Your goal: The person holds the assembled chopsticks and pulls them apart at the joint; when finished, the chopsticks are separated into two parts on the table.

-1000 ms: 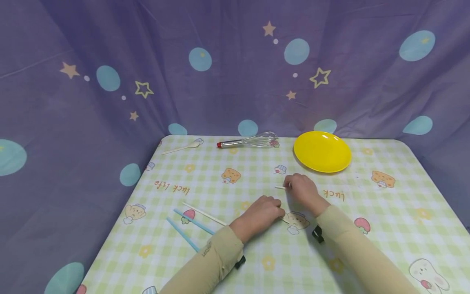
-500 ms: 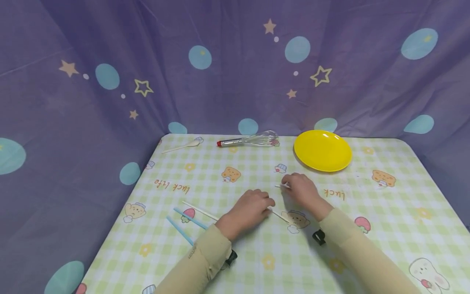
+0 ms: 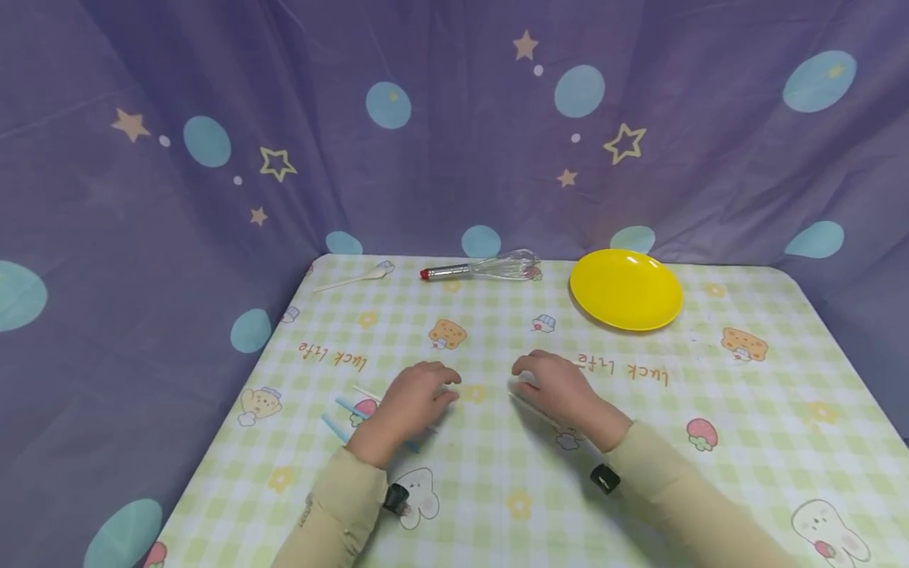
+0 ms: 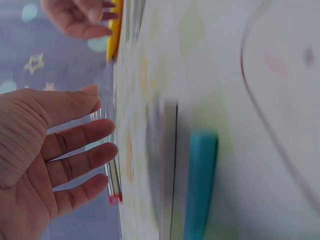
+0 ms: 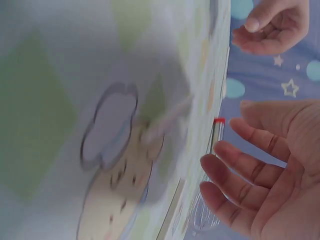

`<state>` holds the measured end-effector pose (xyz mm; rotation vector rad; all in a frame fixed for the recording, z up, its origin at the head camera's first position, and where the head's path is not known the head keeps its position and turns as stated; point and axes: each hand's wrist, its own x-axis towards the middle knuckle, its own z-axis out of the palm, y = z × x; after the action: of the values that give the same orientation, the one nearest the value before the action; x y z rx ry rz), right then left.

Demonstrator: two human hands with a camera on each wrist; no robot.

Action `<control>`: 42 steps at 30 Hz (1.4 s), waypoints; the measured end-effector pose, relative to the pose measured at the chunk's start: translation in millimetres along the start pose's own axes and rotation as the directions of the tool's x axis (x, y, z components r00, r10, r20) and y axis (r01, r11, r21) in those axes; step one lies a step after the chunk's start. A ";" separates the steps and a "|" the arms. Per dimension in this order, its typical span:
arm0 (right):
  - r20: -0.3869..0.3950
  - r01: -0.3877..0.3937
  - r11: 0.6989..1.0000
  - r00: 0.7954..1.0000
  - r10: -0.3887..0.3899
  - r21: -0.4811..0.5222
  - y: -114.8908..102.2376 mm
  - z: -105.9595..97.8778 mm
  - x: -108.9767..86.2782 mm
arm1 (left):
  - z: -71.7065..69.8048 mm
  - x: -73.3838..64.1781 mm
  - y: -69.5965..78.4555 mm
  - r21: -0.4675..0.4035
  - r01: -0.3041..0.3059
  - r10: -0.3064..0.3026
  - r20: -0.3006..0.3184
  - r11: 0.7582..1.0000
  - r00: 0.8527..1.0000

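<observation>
My left hand (image 3: 412,406) is off the cloth with its fingers spread and nothing between them. Beneath it lie two blue chopsticks (image 3: 335,427) and a white chopstick (image 3: 366,392), partly hidden by the hand and wrist. The left wrist view shows the white chopstick's end (image 4: 168,175) beside a blue one (image 4: 202,185). My right hand (image 3: 561,394), fingers loosely bent and bare of any object, hovers over a slim white chopstick (image 3: 531,408) on the cloth. In the right wrist view one pale stick (image 5: 170,117) is blurred and another pale stick (image 5: 171,210) lies near the fingertips.
A yellow plate (image 3: 626,290) stands at the back right of the checked tablecloth (image 3: 490,489). Left of it lies a whisk (image 3: 483,270) with a red-tipped handle, then a pale spoon (image 3: 351,278) at the back left corner. A purple curtain (image 3: 454,158) hangs behind the table.
My left hand has let go of the white chopstick and moved left over the blue ones. The right hand has released its white stick, opened, and come slightly nearer and left.
</observation>
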<state>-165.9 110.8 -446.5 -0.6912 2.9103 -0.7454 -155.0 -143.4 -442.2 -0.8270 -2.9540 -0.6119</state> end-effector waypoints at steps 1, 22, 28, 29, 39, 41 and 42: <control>-0.002 0.027 1.000 1.000 -0.027 0.005 -2.9 2.5 0.0 | -2.7 -2.1 -3.9 -0.020 0.024 -0.024 -0.005 1.000 1.000; 0.165 0.272 0.955 0.943 -0.289 0.115 -56.4 49.4 7.7 | -26.3 -45.2 -63.0 0.107 0.212 -0.216 0.026 0.971 0.976; 0.163 0.271 0.954 0.943 -0.290 0.129 -61.5 61.2 11.5 | -25.6 -51.2 -68.5 0.197 0.222 -0.233 0.032 0.955 0.972; 0.166 0.270 0.954 0.943 -0.289 0.129 -62.3 63.5 12.0 | -24.7 -51.3 -69.2 0.205 0.213 -0.224 0.027 0.955 0.974; 0.211 0.222 0.971 0.949 -0.236 0.088 -74.7 70.3 14.0 | -18.6 -48.6 -67.5 0.223 0.187 -0.196 0.019 0.957 0.980; 0.219 0.211 0.974 0.950 -0.224 0.084 -74.9 70.7 14.8 | -17.6 -47.9 -66.0 0.225 0.181 -0.188 0.009 0.957 0.982; 0.221 0.205 0.975 0.950 -0.218 0.080 -74.7 71.0 15.5 | -16.9 -47.5 -65.5 0.229 0.178 -0.185 0.006 0.957 0.983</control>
<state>-137.6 14.1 -473.3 -1.0223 2.6249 -0.7097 -148.6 -224.6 -456.1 -0.5529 -3.0690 -0.2579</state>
